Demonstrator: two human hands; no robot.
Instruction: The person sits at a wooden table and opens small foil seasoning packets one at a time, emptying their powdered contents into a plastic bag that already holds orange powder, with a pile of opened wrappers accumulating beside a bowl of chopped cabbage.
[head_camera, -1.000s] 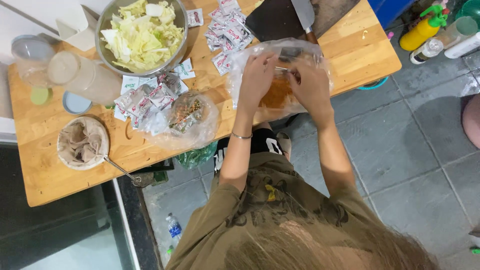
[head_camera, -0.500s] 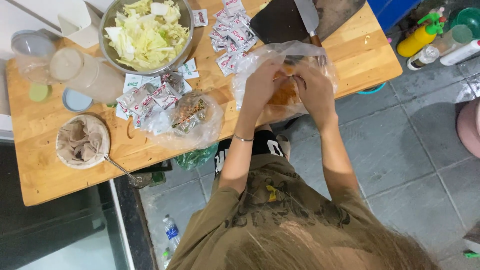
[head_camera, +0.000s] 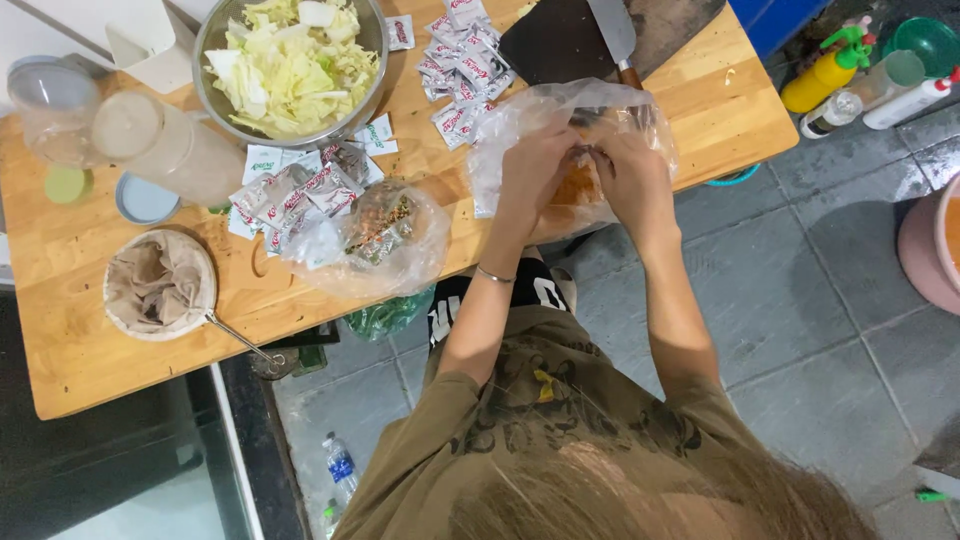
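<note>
- Both my hands, left hand (head_camera: 535, 165) and right hand (head_camera: 630, 175), pinch the mouth of a clear plastic bag (head_camera: 500, 140) holding orange-brown food, at the wooden table's (head_camera: 150, 370) near edge, about one o'clock from my body.
- The bag looks thin, limp and slippery; I judge its gathered rim the safest hold.
- At ten o'clock: a second filled bag (head_camera: 385, 235), seasoning sachets (head_camera: 290, 190), a steel bowl of cabbage (head_camera: 290, 62).

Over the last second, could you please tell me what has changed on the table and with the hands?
Very little. Both hands, left and right, stay gripped on the clear plastic bag with orange contents, fingers shifting only slightly at its mouth. The bowl of cabbage, sachets, second bag and strainer lie as before.
</note>
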